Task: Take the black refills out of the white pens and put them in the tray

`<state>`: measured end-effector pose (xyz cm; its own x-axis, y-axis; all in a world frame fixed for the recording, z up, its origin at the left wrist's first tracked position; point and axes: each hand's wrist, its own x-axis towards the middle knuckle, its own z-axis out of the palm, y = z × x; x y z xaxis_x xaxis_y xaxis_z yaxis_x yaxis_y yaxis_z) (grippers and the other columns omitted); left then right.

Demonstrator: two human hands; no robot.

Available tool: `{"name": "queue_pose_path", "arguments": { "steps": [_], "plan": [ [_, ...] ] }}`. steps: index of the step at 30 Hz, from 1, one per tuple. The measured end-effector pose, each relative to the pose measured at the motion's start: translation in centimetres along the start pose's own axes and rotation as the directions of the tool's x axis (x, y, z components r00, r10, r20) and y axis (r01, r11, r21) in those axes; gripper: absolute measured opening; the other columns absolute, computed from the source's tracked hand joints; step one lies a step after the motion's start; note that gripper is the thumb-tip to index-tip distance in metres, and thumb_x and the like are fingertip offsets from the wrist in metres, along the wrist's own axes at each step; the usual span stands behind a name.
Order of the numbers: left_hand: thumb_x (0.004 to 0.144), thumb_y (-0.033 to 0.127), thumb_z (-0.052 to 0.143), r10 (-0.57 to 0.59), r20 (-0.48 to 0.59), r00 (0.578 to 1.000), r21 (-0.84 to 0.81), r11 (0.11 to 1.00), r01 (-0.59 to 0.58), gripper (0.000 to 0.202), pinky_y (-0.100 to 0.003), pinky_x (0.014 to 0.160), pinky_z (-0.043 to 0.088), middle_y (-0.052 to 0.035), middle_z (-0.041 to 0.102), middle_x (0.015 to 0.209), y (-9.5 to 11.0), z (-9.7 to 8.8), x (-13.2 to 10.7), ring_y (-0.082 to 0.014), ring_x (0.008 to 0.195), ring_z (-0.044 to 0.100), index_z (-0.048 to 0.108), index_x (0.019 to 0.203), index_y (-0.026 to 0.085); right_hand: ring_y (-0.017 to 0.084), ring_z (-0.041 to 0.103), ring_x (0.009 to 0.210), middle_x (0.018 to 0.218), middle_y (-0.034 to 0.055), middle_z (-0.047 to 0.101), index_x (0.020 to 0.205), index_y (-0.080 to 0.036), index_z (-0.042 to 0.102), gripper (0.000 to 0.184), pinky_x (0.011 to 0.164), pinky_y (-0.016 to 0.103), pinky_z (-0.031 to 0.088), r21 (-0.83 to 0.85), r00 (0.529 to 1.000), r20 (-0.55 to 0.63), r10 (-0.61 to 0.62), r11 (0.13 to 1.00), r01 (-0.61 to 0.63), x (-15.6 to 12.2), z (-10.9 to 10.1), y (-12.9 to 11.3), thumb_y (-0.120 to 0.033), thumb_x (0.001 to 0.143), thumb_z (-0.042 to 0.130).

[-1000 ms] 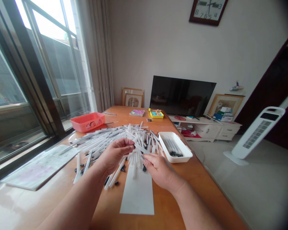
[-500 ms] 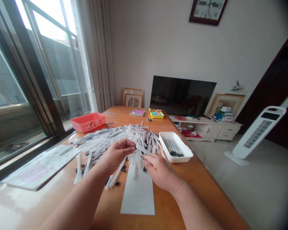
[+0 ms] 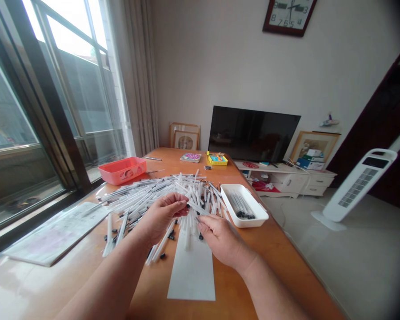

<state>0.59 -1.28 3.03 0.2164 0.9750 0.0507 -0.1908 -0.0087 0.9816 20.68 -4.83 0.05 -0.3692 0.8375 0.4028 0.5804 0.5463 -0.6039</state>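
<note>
My left hand (image 3: 166, 211) is closed in a pinch, with a small black pen cap (image 3: 188, 205) showing at its fingertips. Just to the right, my right hand (image 3: 220, 233) is closed around a whitish pen barrel (image 3: 199, 209), which slants between the two hands; fingers hide part of it. Beneath and beyond both hands spreads a large pile of white pen barrels (image 3: 143, 193). Loose black caps (image 3: 163, 256) lie in front of the pile. A strip of white paper (image 3: 191, 275) runs under the near barrels.
To the right stands a white box (image 3: 262, 218) holding several black-tipped pens. A red plastic basket (image 3: 122, 173) sits at the left. Farther back are a booklet (image 3: 190, 157) and a yellow box (image 3: 218, 161). A paper-covered pad (image 3: 56, 235) lies near the window.
Almost nothing differs. My left fingers have shifted very slightly at the pinch; my right hand keeps its place.
</note>
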Motion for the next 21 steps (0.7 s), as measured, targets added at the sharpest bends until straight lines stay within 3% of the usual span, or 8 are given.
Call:
{"name": "queue_pose_path", "arguments": {
  "steps": [6, 10, 13, 16, 19, 21],
  "plan": [
    [0.080, 0.037, 0.075, 0.014, 0.037, 0.999, 0.061, 0.998, -0.016, 0.022, -0.026, 0.072, 0.043, -0.0016, 0.065, 0.072, -0.7, -0.1, 0.2, -0.0125, 0.069, 0.058, 0.067, 0.077, 0.016, 0.017, 0.057, 0.078, 0.086, 0.0039, 0.064, 0.084, -0.020, 0.062, 0.022, 0.070, 0.028, 0.040, 0.034, 1.000, -0.014, 0.006, 0.999, -0.006, 0.0, 0.0, -0.3, -0.026, 0.097, 0.046],
    [0.079, 0.036, 0.077, 0.016, 0.087, 0.996, 0.027, 0.999, -0.019, 0.022, -0.028, 0.075, 0.044, -0.0027, 0.066, 0.076, -0.6, -0.1, 0.2, -0.0134, 0.071, 0.059, 0.070, 0.078, 0.016, 0.016, 0.054, 0.070, 0.078, 0.0006, 0.061, 0.104, -0.021, 0.062, 0.016, 0.064, 0.027, 0.039, 0.184, 0.996, 0.000, 0.093, 0.979, -0.092, -0.1, 0.3, 0.0, -0.029, 0.095, 0.052],
    [0.078, 0.035, 0.078, 0.006, 0.119, 0.993, -0.040, 0.999, -0.001, 0.021, -0.029, 0.079, 0.046, -0.0046, 0.069, 0.081, -0.3, 0.0, 0.1, -0.0151, 0.076, 0.061, 0.071, 0.082, 0.016, 0.013, 0.050, 0.064, 0.075, -0.0009, 0.060, 0.104, -0.020, 0.060, 0.019, 0.060, 0.025, 0.037, 0.399, 0.983, 0.090, 0.158, 0.899, -0.181, -0.1, 0.5, 0.1, -0.035, 0.096, 0.052],
    [0.079, 0.033, 0.076, 0.012, 0.168, 0.986, -0.122, 0.993, 0.009, 0.019, -0.030, 0.081, 0.047, -0.0064, 0.071, 0.088, 0.2, 0.1, -0.3, -0.0163, 0.079, 0.063, 0.072, 0.088, 0.016, 0.011, 0.044, 0.059, 0.076, -0.0001, 0.061, 0.100, -0.018, 0.062, 0.026, 0.055, 0.024, 0.033, 0.590, 0.964, 0.208, 0.163, 0.765, -0.257, -0.1, 0.3, -0.3, -0.040, 0.098, 0.048],
    [0.082, 0.033, 0.073, 0.000, 0.181, 0.983, -0.161, 0.987, 0.029, 0.022, -0.033, 0.080, 0.049, -0.0086, 0.071, 0.094, 0.4, 0.2, -0.5, -0.0177, 0.079, 0.064, 0.073, 0.095, 0.016, 0.009, 0.038, 0.055, 0.074, 0.0001, 0.062, 0.100, -0.017, 0.063, 0.030, 0.052, 0.024, 0.028, 0.667, 0.956, 0.238, 0.170, 0.687, -0.288, 0.0, 0.1, -0.8, -0.043, 0.098, 0.049],
    [0.083, 0.035, 0.072, -0.009, 0.136, 0.991, -0.163, 0.986, 0.032, 0.024, -0.033, 0.078, 0.049, -0.0081, 0.071, 0.092, 0.2, 0.3, -0.4, -0.0169, 0.076, 0.063, 0.073, 0.096, 0.015, 0.009, 0.037, 0.055, 0.073, 0.0004, 0.062, 0.098, -0.017, 0.064, 0.031, 0.051, 0.024, 0.027, 0.683, 0.956, 0.231, 0.179, 0.670, -0.291, 0.1, 0.0, -1.0, -0.045, 0.097, 0.051]
  ]
}}
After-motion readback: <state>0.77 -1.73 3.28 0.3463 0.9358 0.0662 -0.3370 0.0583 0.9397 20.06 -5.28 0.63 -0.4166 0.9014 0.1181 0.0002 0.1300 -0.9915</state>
